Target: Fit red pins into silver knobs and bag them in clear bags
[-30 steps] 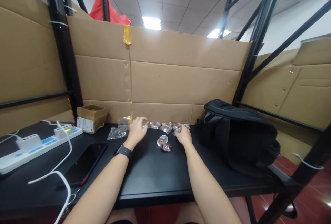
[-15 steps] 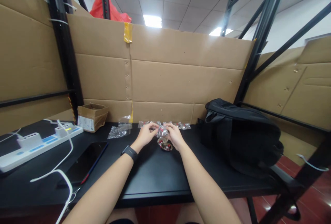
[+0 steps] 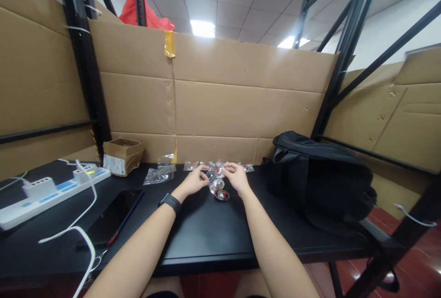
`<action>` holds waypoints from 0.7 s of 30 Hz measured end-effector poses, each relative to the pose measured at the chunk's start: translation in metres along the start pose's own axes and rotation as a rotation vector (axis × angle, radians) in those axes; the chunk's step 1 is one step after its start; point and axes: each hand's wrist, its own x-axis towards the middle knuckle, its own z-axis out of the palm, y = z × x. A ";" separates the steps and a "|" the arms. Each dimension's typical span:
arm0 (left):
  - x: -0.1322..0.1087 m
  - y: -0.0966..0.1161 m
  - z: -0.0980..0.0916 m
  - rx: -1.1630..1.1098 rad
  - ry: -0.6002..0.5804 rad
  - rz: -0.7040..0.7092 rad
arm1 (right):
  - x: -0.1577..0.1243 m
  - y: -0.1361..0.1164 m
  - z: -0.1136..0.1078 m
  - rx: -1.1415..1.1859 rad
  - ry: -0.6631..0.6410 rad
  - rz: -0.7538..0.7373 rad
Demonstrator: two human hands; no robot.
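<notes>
Left hand (image 3: 195, 181) nearer right hand (image 3: 237, 177) than before, clear packet (image 3: 214, 175) between.

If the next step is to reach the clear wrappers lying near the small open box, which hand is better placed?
Probably the left hand: it is nearer to the clear wrappers. The right hand is farther, with the left between.

2 hands (image 3: 195, 181), 2+ metal discs (image 3: 223, 195), 1 bkpk (image 3: 324, 174), 1 cdbd box (image 3: 127, 162), 1 pwr strip (image 3: 65, 190), 1 watch (image 3: 171, 202).
</notes>
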 end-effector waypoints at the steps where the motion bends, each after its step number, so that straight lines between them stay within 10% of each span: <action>1: -0.001 -0.002 0.000 0.039 -0.026 0.012 | 0.001 0.001 0.000 -0.034 -0.024 -0.050; 6: -0.004 -0.006 0.004 0.133 -0.101 0.031 | 0.000 0.002 0.003 -0.164 -0.084 -0.169; 11: -0.001 0.006 0.009 0.004 -0.059 0.058 | -0.001 -0.003 0.004 -0.089 0.130 -0.183; 17: 0.006 0.023 0.005 -0.123 0.194 0.096 | -0.004 -0.003 0.013 0.111 0.079 -0.111; 21: 0.006 0.014 -0.021 -0.030 0.373 -0.059 | -0.001 0.005 0.012 -0.198 0.005 -0.120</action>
